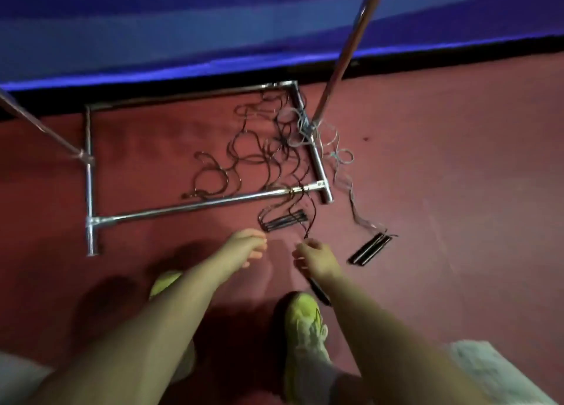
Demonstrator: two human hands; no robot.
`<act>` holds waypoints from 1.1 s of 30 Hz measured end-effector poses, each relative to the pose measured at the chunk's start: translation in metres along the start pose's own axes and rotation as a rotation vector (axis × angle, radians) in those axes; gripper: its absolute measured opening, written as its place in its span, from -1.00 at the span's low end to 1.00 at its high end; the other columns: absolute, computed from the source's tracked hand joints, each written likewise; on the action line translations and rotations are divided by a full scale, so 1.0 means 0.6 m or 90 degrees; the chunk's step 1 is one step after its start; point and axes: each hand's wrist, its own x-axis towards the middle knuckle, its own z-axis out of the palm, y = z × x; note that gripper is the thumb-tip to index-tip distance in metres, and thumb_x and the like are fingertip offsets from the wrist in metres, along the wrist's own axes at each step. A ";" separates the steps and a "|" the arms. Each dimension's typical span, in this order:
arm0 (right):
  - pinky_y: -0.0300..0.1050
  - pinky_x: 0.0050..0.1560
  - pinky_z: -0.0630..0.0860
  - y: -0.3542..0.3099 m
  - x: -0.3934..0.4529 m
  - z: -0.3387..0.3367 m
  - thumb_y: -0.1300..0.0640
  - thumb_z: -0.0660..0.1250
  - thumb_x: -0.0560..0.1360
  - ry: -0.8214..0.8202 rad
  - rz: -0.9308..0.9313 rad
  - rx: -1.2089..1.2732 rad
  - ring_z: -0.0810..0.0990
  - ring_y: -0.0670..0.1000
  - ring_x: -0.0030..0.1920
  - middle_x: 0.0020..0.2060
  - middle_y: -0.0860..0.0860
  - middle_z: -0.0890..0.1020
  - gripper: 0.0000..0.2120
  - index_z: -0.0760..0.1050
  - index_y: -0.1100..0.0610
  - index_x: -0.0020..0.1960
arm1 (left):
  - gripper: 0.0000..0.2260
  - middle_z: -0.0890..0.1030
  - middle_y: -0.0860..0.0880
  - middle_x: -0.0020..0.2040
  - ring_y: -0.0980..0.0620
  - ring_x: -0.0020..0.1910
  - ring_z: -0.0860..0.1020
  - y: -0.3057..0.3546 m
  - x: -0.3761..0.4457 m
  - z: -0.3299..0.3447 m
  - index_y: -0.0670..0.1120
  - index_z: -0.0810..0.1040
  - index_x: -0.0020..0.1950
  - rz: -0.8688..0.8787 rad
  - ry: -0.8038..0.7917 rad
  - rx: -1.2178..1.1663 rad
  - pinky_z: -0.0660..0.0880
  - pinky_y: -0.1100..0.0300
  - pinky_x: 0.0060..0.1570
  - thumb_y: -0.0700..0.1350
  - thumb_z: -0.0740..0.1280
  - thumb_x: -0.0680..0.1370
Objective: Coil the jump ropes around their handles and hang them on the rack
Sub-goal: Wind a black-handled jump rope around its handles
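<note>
Black jump rope runs from the rack base to the right hand, fingers gripping its handle; left hand hangs relaxed, holding nothing.

Gym or sports hall. Dark red rubbery sports floor; blue padded wall with black base strip behind the chrome tube rack frame. Tangled black jump ropes inside that frame; yellow-green trainers just before it.
</note>
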 end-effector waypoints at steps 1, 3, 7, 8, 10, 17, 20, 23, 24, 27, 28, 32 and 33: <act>-0.19 -0.33 0.34 0.016 0.019 -0.005 0.13 0.24 0.60 0.014 0.019 -0.014 0.44 0.00 -0.36 -0.29 0.10 0.50 -0.84 0.44 0.19 -0.13 | -0.88 0.59 0.01 -0.07 0.09 -0.14 0.53 -0.018 0.023 0.003 0.02 0.49 -0.06 -0.026 0.000 -0.024 0.33 0.17 -0.01 -0.15 0.19 0.61; -0.30 -0.43 0.39 0.031 0.052 -0.014 0.16 0.25 0.59 0.042 0.027 -0.071 0.44 -0.01 -0.37 -0.32 0.08 0.50 -0.85 0.45 0.19 -0.13 | -0.89 0.58 0.06 -0.11 0.07 -0.12 0.52 -0.047 0.064 0.008 0.01 0.48 -0.04 -0.068 0.004 -0.062 0.32 0.13 0.08 -0.13 0.19 0.61; -0.32 -0.16 0.45 0.049 0.139 -0.006 0.14 0.35 0.54 0.008 -0.061 -0.291 0.58 0.00 -0.17 -0.18 0.02 0.61 -0.90 0.56 0.16 0.02 | -0.89 0.59 0.03 -0.08 0.01 -0.06 0.55 -0.086 0.139 0.010 0.01 0.48 -0.05 -0.121 0.003 -0.113 0.33 0.08 0.13 -0.10 0.18 0.62; -0.25 -0.04 0.45 0.051 0.165 0.004 0.12 0.37 0.52 -0.012 -0.087 -0.349 0.60 0.02 -0.05 -0.09 0.03 0.63 -0.83 0.58 0.16 0.07 | -0.90 0.60 0.01 -0.05 -0.01 -0.02 0.55 -0.096 0.154 0.009 0.01 0.48 -0.02 -0.134 0.007 -0.128 0.33 0.08 0.12 -0.10 0.18 0.62; -0.13 0.16 0.43 0.047 0.214 0.031 0.07 0.39 0.51 -0.026 -0.169 -0.453 0.55 0.08 0.15 0.10 0.07 0.62 -0.73 0.58 0.14 0.18 | -0.89 0.59 -0.02 0.00 -0.02 -0.01 0.55 -0.115 0.175 0.006 0.01 0.47 0.08 -0.150 0.018 -0.155 0.36 0.13 0.03 -0.10 0.17 0.62; 0.04 0.02 0.45 0.047 0.307 0.086 0.04 0.37 0.44 0.054 -0.158 -0.739 0.42 0.18 0.21 0.22 0.06 0.43 -0.53 0.39 0.00 0.32 | -0.87 0.58 -0.04 -0.13 0.04 -0.23 0.52 -0.195 0.204 -0.022 -0.07 0.47 0.11 -0.173 0.062 -0.273 0.36 0.22 -0.26 -0.16 0.16 0.63; -0.02 0.02 0.47 0.049 0.317 0.092 0.02 0.35 0.46 -0.007 -0.164 -0.782 0.50 0.19 0.18 0.18 0.08 0.54 -0.56 0.42 0.00 0.33 | -0.88 0.58 -0.03 -0.11 0.04 -0.21 0.53 -0.207 0.208 -0.032 -0.04 0.48 0.06 -0.177 0.065 -0.283 0.41 0.25 -0.29 -0.15 0.16 0.63; -0.08 -0.02 0.47 0.052 0.313 0.097 -0.03 0.39 0.46 -0.039 -0.144 -0.707 0.58 0.17 0.10 0.05 0.08 0.64 -0.63 0.51 0.00 0.24 | -0.86 0.60 -0.02 -0.07 0.06 -0.17 0.54 -0.202 0.206 -0.035 -0.02 0.48 0.11 -0.170 0.054 -0.277 0.40 0.23 -0.22 -0.11 0.16 0.63; -0.13 -0.06 0.48 0.049 0.306 0.101 -0.03 0.41 0.46 -0.054 -0.131 -0.651 0.60 0.15 0.05 -0.01 0.07 0.66 -0.67 0.54 0.03 0.18 | -0.84 0.61 -0.02 -0.02 0.06 -0.13 0.55 -0.199 0.204 -0.036 -0.02 0.48 0.15 -0.167 0.051 -0.268 0.38 0.21 -0.16 -0.09 0.16 0.63; -0.31 -0.39 0.37 0.025 0.270 0.122 0.04 0.40 0.50 -0.122 -0.088 -0.388 0.56 -0.10 -0.33 -0.36 -0.10 0.59 -0.88 0.56 0.09 -0.06 | -0.70 0.59 -0.08 0.19 -0.02 0.14 0.53 -0.178 0.191 -0.043 -0.09 0.47 0.31 -0.138 0.056 -0.217 0.35 0.14 0.06 -0.05 0.15 0.63; -0.32 -0.47 0.33 0.011 0.252 0.130 0.06 0.39 0.52 -0.138 -0.071 -0.283 0.48 -0.14 -0.47 -0.45 -0.11 0.52 -0.87 0.51 0.09 -0.16 | -0.68 0.57 -0.09 0.24 -0.05 0.24 0.49 -0.166 0.184 -0.048 -0.12 0.46 0.32 -0.134 0.054 -0.206 0.32 0.09 0.17 -0.03 0.13 0.64; -0.30 -0.61 0.27 -0.049 0.172 0.142 0.16 0.32 0.57 -0.188 -0.045 -0.011 0.34 -0.12 -0.61 -0.52 0.01 0.45 -0.78 0.41 0.16 -0.24 | -0.72 0.65 0.01 -0.02 0.04 0.03 0.60 -0.117 0.131 -0.077 0.00 0.54 0.08 -0.085 -0.096 -0.207 0.38 0.09 0.13 0.12 0.16 0.56; -0.31 -0.62 0.28 -0.065 0.148 0.142 0.17 0.30 0.57 -0.205 -0.041 0.002 0.35 -0.13 -0.62 -0.54 0.02 0.47 -0.79 0.42 0.19 -0.22 | -0.72 0.66 0.02 -0.07 0.07 -0.07 0.63 -0.105 0.112 -0.084 0.02 0.55 0.09 -0.065 -0.144 -0.204 0.43 0.12 0.02 0.12 0.16 0.54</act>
